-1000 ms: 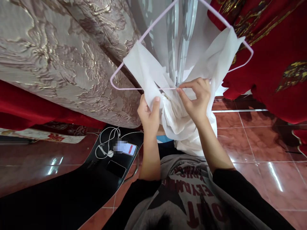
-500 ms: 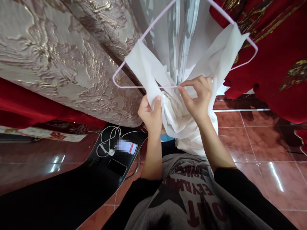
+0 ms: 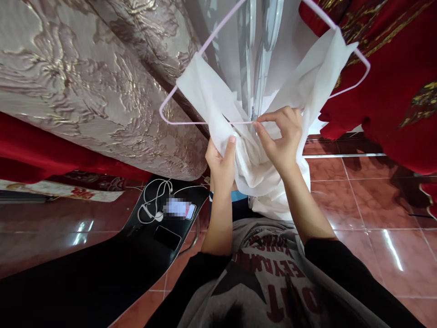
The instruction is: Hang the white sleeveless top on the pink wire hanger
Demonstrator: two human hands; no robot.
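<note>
A pale pink clothes hanger (image 3: 186, 123) hangs before me, its top beyond the upper edge of the picture. White sheer cloth (image 3: 316, 68) is draped over both of its sloping arms and falls in folds towards my lap. My right hand (image 3: 283, 134) pinches the hanger's bottom bar between thumb and forefinger, near its middle. Lower and to the left, my left hand (image 3: 222, 161) grips the left strip of the cloth, thumb on top and fingers hidden behind it.
A shiny embossed beige fabric (image 3: 85, 82) hangs at left, red cloth with gold trim (image 3: 389, 91) at right. On a black chair (image 3: 102, 269) lie a lit phone (image 3: 191, 211), a dark phone (image 3: 167, 238) and white earphones (image 3: 145, 200). Grey metal legs (image 3: 261, 68) stand behind the hanger.
My left hand has shifted slightly to the right with the strip of cloth in it. My right hand stays on the bar; the hanger has barely moved.
</note>
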